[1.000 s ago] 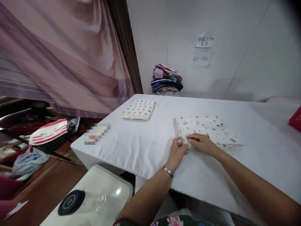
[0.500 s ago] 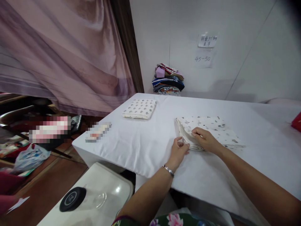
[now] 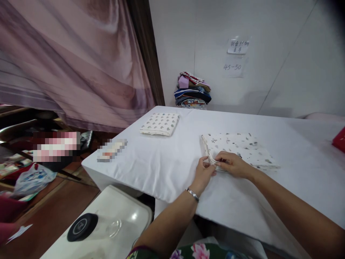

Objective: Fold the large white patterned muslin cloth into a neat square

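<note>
A folded white cloth with grey and dark prints (image 3: 239,149) lies on the white table (image 3: 167,169). Both hands meet at its near left corner. My left hand (image 3: 203,172), with a silver bracelet on the wrist, pinches the edge of the corner layers. My right hand (image 3: 231,163) rests on top of the same corner, its fingers curled and gripping the layers. A second folded cloth with a spotted print (image 3: 160,124) lies further left and back, away from both hands.
A pile of folded colourful clothes (image 3: 192,90) sits at the table's far edge against the wall. A small blurred item (image 3: 111,149) lies near the left edge. A red object (image 3: 340,139) shows at far right. A white lidded bin (image 3: 107,223) stands below left, beside a purple curtain (image 3: 70,61).
My right hand lifted slightly up the cloth's corner half a second ago, then came back down to the corner edge beside my left hand. The cloths have not shifted.
</note>
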The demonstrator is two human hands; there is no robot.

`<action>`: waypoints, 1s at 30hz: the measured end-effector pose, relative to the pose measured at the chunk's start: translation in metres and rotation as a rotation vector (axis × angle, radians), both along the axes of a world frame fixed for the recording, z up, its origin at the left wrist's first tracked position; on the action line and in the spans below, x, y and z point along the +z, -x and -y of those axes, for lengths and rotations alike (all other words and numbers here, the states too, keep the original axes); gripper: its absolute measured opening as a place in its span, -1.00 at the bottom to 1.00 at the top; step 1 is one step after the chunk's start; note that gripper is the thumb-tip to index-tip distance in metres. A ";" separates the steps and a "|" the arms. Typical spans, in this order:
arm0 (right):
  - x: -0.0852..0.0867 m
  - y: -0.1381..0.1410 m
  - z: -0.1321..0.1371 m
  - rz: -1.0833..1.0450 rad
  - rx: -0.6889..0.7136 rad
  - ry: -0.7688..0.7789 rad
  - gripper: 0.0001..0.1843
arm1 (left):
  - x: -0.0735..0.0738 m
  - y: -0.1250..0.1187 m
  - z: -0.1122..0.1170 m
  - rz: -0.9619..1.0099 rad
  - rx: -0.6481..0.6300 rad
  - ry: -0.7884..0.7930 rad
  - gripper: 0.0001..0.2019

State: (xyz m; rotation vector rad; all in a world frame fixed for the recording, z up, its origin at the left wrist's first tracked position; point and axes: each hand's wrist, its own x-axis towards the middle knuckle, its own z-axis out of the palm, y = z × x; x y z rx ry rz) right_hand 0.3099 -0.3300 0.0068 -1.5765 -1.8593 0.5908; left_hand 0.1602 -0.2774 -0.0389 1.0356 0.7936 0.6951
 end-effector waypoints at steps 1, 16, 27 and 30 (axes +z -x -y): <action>0.000 0.000 0.000 0.006 0.001 -0.002 -0.82 | 0.000 0.000 0.000 0.004 0.002 0.003 -0.49; 0.005 -0.006 0.006 0.315 0.072 -0.071 -0.78 | 0.001 0.000 0.000 0.006 0.008 0.001 -0.53; -0.010 -0.009 0.008 0.173 0.025 -0.070 -0.87 | -0.001 0.001 0.000 0.049 -0.026 -0.017 -0.48; -0.011 -0.008 0.008 0.128 0.006 -0.067 -0.88 | -0.001 0.002 0.000 0.054 -0.030 -0.020 -0.44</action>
